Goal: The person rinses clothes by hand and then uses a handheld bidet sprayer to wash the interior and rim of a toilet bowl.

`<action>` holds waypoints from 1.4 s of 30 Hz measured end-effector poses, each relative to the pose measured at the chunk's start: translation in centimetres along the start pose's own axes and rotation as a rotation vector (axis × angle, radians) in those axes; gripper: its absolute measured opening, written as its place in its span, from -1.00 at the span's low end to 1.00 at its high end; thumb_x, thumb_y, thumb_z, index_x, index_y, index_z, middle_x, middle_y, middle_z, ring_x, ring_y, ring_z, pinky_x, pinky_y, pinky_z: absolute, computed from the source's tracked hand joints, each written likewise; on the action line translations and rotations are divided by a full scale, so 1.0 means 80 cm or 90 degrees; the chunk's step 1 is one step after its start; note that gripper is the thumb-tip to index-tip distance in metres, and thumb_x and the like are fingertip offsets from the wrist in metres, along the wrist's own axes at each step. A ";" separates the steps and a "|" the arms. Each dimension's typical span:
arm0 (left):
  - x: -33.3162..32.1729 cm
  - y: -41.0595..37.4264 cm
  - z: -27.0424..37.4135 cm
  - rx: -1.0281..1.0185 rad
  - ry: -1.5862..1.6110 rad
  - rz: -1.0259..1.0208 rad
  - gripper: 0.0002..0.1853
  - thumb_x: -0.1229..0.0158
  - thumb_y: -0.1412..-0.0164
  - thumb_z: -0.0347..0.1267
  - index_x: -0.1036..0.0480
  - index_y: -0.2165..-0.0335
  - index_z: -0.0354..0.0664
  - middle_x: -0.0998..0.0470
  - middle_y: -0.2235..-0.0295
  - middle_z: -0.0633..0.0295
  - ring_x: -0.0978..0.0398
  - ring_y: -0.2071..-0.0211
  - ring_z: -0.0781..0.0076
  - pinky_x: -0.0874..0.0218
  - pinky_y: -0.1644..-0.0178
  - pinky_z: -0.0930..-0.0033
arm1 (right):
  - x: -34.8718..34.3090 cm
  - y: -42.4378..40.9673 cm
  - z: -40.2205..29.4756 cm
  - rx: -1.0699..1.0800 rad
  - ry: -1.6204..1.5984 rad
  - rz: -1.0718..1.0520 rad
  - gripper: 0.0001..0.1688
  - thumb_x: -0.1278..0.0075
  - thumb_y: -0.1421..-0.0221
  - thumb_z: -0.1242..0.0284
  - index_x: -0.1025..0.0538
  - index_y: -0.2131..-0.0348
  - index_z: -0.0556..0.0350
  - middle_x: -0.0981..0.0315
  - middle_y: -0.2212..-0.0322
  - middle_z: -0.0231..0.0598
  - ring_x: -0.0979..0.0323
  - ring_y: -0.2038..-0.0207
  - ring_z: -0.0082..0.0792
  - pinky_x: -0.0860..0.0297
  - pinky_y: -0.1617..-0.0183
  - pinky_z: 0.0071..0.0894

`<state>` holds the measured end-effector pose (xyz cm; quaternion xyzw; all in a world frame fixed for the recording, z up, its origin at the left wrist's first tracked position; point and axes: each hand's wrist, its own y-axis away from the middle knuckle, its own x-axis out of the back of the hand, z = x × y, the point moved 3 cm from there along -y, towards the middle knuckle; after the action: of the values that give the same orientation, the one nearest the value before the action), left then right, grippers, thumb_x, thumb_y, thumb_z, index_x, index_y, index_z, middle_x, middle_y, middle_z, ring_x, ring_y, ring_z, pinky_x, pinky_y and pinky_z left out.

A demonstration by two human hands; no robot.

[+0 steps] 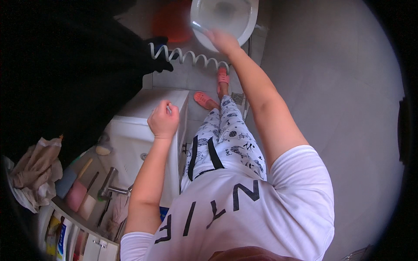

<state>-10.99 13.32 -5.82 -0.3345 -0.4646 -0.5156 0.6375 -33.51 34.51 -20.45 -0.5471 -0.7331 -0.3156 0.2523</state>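
Over the near rim of a white toilet bowl (252, 23), my right hand (223, 40) grips a small grey-white handheld thing (199, 27), blurred, perhaps a shower or spray head. A white coiled hose (196, 58) hangs between the dark cloth at the left and the space below my right wrist; where it joins is not clear. My left hand (164, 120) is curled into a loose fist above the edge of the white washbasin (130, 135), with nothing visible in it.
A metal faucet (107, 184) stands at the basin, beside brushes and a shelf of toiletries (78, 241). Black cloth (98, 65) fills the upper left. An orange-red basin (173, 23) sits left of the toilet. Pink clogs (203, 99) and a floor drain (237, 98) are below.
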 end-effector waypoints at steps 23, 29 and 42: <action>0.007 0.002 -0.004 0.001 0.001 0.001 -0.99 -0.06 0.06 -0.42 -0.39 0.54 -0.08 -0.35 0.73 0.30 -0.37 0.66 0.28 -0.18 0.58 0.25 | -0.020 0.010 0.017 0.172 0.146 -0.229 -0.30 0.28 -0.10 -0.15 -0.50 0.42 0.12 -0.49 0.49 0.01 -0.44 0.40 0.10 -0.35 0.29 0.01; 0.005 0.006 -0.006 -0.011 -0.005 -0.005 -0.99 -0.05 0.05 -0.43 -0.39 0.53 -0.09 -0.34 0.73 0.31 -0.36 0.66 0.29 -0.17 0.58 0.26 | -0.004 -0.009 0.004 0.000 -0.035 0.098 -0.36 0.27 -0.11 -0.12 -0.42 0.40 0.11 -0.47 0.49 0.06 -0.43 0.39 0.14 -0.35 0.30 0.04; 0.007 0.011 -0.012 0.015 -0.018 -0.040 -0.94 -0.04 -0.01 -0.38 -0.41 0.50 -0.10 -0.40 0.70 0.25 -0.39 0.66 0.26 -0.19 0.54 0.24 | 0.010 0.011 0.054 -0.169 -0.102 0.055 -0.31 0.34 -0.16 -0.11 -0.45 0.37 0.17 -0.46 0.43 0.15 -0.41 0.31 0.20 -0.33 0.21 0.05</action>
<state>-9.89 12.47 -5.56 -0.3196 -0.4901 -0.5247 0.6183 -32.98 38.38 -22.63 -0.6301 -0.6785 -0.3539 0.1316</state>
